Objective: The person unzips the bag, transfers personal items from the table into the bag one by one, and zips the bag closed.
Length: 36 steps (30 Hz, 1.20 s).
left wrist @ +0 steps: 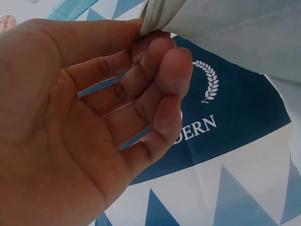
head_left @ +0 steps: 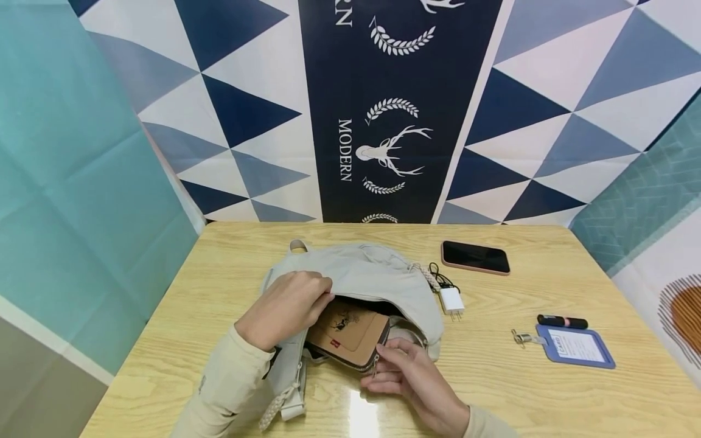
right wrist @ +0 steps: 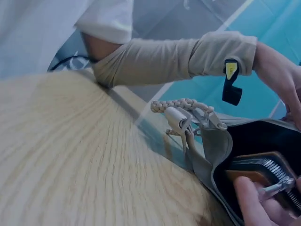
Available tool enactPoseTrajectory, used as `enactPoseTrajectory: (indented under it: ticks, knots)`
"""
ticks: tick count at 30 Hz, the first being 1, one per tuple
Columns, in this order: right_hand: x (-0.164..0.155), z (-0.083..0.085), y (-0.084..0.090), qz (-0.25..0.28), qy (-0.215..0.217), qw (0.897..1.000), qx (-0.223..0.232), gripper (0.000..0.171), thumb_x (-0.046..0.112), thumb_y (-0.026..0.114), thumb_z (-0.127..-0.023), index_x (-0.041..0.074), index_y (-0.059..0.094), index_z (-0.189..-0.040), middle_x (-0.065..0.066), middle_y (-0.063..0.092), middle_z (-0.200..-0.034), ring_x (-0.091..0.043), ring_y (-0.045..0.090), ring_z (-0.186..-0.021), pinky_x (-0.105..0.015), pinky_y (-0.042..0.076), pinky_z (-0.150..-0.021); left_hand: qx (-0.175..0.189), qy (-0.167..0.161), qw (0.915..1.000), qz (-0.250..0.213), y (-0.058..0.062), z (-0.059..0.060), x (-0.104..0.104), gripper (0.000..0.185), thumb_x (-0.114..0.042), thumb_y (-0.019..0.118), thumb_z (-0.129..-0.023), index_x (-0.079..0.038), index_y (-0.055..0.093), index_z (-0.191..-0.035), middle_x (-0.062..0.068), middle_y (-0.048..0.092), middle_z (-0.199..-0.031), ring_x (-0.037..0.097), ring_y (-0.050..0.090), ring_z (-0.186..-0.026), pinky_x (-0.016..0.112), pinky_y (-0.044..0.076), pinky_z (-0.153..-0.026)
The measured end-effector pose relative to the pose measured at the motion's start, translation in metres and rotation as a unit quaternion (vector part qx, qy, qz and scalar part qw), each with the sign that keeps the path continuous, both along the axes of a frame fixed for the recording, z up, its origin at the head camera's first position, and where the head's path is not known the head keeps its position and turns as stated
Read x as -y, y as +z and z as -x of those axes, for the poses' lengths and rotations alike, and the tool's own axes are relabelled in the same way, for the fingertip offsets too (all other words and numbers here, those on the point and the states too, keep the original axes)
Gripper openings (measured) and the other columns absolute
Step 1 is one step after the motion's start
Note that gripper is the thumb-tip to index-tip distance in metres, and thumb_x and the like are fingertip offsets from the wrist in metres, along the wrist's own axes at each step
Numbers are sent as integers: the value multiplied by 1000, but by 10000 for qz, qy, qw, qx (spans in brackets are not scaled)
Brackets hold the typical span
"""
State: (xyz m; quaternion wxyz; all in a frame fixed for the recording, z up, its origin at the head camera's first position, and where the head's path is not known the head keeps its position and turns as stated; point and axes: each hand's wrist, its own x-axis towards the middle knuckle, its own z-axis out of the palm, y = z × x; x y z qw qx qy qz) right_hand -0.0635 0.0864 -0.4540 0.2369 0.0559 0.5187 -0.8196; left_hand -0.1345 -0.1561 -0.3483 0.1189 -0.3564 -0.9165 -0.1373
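Observation:
A pale grey bag (head_left: 378,271) lies on the wooden table with its zipped mouth gaping toward me. My left hand (head_left: 290,307) pinches the upper edge of that mouth between thumb and fingers; the left wrist view shows the pinched zipper edge (left wrist: 153,16) close up. A tan zip wallet (head_left: 350,331) with a dark print and small red tag sits partly inside the opening. My right hand (head_left: 408,380) grips the wallet's near right corner, by its metal zipper pull (right wrist: 277,188). The wallet's far end is hidden in the bag.
Right of the bag lie a white charger plug (head_left: 451,301) with black cable and a phone (head_left: 475,257). Farther right are a dark tube (head_left: 562,321) and a blue card holder (head_left: 577,347) with a clip. A braided zipper cord (head_left: 276,407) hangs at the bag's front left.

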Motion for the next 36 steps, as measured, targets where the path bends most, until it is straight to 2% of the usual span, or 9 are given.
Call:
enactPoseTrajectory:
  ticks: [3,6,16,22,24,28,31,34,36]
  knots:
    - [-1,-1,-1,267,428,9982,324,29,23,64,-99,5,41,-103,-17,68,-89,-37,71,-95,-44,54,-90,-25,-12,10000,18,0,-1,-1,25,-10,70,-93,-16,60,-72,-8,48,-61,3,43,-51,22,38,-50]
    - [1,-2,-3,415,388,9973,470,30,16,64,-98,5,38,-105,-16,65,-96,-34,71,-97,-39,53,-93,-29,-25,10000,51,0,-2,-1,23,-10,70,-94,-15,61,-73,-7,49,-61,3,43,-51,22,38,-50]
    - [8,4,5,-234,-616,9978,-81,56,15,67,-94,1,28,-132,-9,59,-102,-20,63,-90,-31,52,-87,-236,-79,9996,113,1,-4,-2,23,-10,70,-93,-15,61,-73,-7,47,-62,4,43,-51,22,39,-52]
    - [3,5,0,338,-795,9963,-27,15,2,61,-95,-2,52,-106,-14,63,-105,-28,66,-102,-37,50,-98,-240,-79,9997,79,2,-5,-1,24,-11,70,-94,-15,59,-73,-7,44,-60,4,40,-50,22,37,-50]
    - [0,4,-3,466,-655,9967,120,8,-1,57,-96,-5,59,-103,-18,67,-107,-29,67,-106,-35,49,-100,-245,-61,9997,70,2,-5,-1,24,-11,70,-94,-15,59,-73,-7,44,-61,4,40,-50,22,36,-50]
    - [-7,4,-6,500,-238,9976,403,26,11,53,-103,-11,59,-117,-19,71,-106,-25,70,-104,-31,51,-95,-284,-51,9996,68,2,-4,-1,24,-11,70,-94,-15,59,-73,-8,44,-61,4,40,-50,22,37,-51]
    - [-10,4,-6,512,252,9978,340,33,21,51,-105,-9,62,-114,-15,74,-97,-22,73,-94,-30,55,-86,-297,-48,9995,70,2,-3,-1,25,-11,70,-94,-16,58,-72,-8,43,-60,4,41,-50,22,37,-51]
    - [-10,0,-6,137,1130,9920,-542,35,20,50,-106,-12,62,-110,-18,73,-93,-22,74,-84,-34,58,-77,-288,-48,9996,68,2,-3,-1,26,-10,70,-93,-16,58,-71,-8,44,-60,4,41,-50,23,38,-52]
    - [-7,-4,-5,-770,1786,9659,-1707,32,19,51,-105,-11,63,-111,-17,73,-94,-20,73,-82,-34,59,-74,-272,-38,9996,79,1,-3,0,26,-11,70,-93,-16,58,-71,-8,44,-60,4,42,-51,23,38,-52]
